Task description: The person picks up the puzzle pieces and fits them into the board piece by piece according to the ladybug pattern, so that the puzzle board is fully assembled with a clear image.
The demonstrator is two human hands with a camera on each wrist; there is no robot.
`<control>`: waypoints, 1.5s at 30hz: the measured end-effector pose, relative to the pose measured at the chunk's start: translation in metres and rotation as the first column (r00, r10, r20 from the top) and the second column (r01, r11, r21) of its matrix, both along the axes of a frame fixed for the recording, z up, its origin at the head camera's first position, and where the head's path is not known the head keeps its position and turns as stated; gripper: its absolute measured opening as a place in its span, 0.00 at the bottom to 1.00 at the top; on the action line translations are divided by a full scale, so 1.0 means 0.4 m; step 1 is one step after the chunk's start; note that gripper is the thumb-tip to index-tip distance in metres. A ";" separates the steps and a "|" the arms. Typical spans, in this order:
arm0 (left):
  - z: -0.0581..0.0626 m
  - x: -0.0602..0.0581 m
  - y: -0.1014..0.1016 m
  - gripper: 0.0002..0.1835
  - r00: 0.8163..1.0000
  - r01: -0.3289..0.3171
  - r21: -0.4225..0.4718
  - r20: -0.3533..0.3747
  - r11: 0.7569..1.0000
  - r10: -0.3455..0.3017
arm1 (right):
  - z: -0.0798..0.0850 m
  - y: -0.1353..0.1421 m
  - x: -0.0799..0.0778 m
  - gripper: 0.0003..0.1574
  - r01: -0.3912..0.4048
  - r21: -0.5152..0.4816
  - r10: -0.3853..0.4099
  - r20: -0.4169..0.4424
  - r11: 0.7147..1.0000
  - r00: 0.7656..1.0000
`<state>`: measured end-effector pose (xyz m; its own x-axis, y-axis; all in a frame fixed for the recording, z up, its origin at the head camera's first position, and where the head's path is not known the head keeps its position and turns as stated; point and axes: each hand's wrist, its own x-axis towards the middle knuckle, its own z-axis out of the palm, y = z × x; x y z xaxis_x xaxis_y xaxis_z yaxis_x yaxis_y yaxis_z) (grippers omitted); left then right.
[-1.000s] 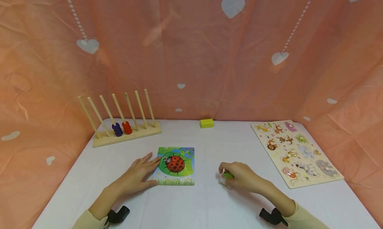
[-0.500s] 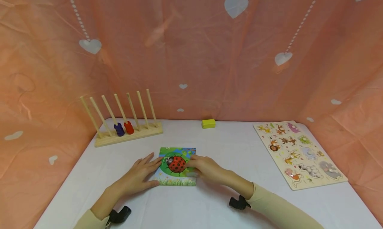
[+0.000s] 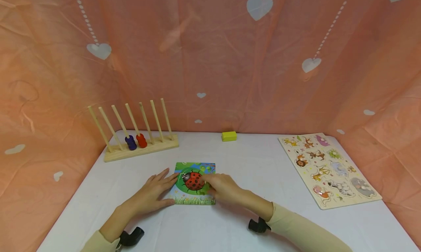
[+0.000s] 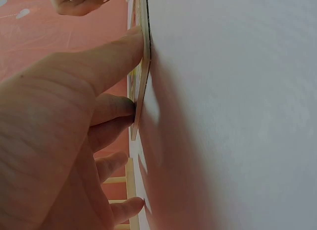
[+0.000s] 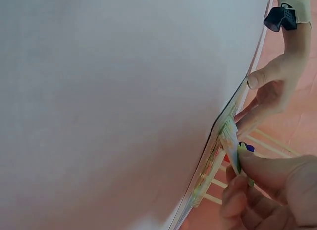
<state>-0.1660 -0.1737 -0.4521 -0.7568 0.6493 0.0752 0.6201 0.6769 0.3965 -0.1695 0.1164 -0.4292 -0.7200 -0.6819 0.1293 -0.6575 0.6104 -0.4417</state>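
A square ladybug jigsaw puzzle [image 3: 192,201] lies flat on the white table in the head view. My left hand [image 3: 152,192] rests along its left side, fingers extended; in the left wrist view the thumb [image 4: 116,54] and fingertips touch the board's edge. Over the puzzle's right half is my right hand [image 3: 226,188], its fingers covering part of the picture. In the right wrist view it pinches a puzzle piece [image 5: 230,142] between thumb and fingers; the piece is tilted, with its lower end right at the board.
At the back left stands a wooden peg rack [image 3: 144,149] with purple and red beads on two pegs. A yellow block [image 3: 229,136] sits at the back edge. An animal knob puzzle [image 3: 329,171] lies on the right. A pink heart-patterned cloth [image 3: 210,61] surrounds the table.
My right hand has moved left from the open table to the puzzle, carrying the puzzle piece, then shifted slightly over its right half. My left hand has stayed at the left side.
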 end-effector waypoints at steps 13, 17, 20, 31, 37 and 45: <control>-0.003 -0.004 0.000 0.38 1.000 0.006 -0.001 -0.008 1.000 -0.006 | -0.001 0.002 0.009 0.17 -0.008 0.011 0.009 -0.087 1.000 0.996; -0.005 -0.008 0.001 0.38 1.000 0.005 -0.004 -0.010 1.000 -0.005 | 0.000 -0.001 0.010 0.18 0.004 0.062 0.003 -0.122 0.998 0.993; -0.005 -0.008 0.001 0.38 1.000 0.005 0.000 -0.012 1.000 -0.005 | 0.000 -0.004 0.009 0.18 0.013 0.087 -0.002 -0.126 0.996 0.992; -0.007 -0.008 0.002 0.38 1.000 0.017 0.013 -0.024 1.000 -0.016 | -0.008 -0.006 0.003 0.22 0.031 0.166 -0.012 -0.115 0.986 0.993; -0.010 -0.007 -0.001 0.38 0.999 0.023 0.028 -0.040 0.999 -0.022 | 0.001 0.013 0.025 0.23 0.011 0.244 0.027 -0.152 0.970 0.988; -0.006 -0.007 0.001 0.38 0.999 0.015 0.020 -0.041 1.000 -0.014 | 0.023 0.055 0.080 0.41 -0.132 0.478 0.191 -0.078 0.868 0.978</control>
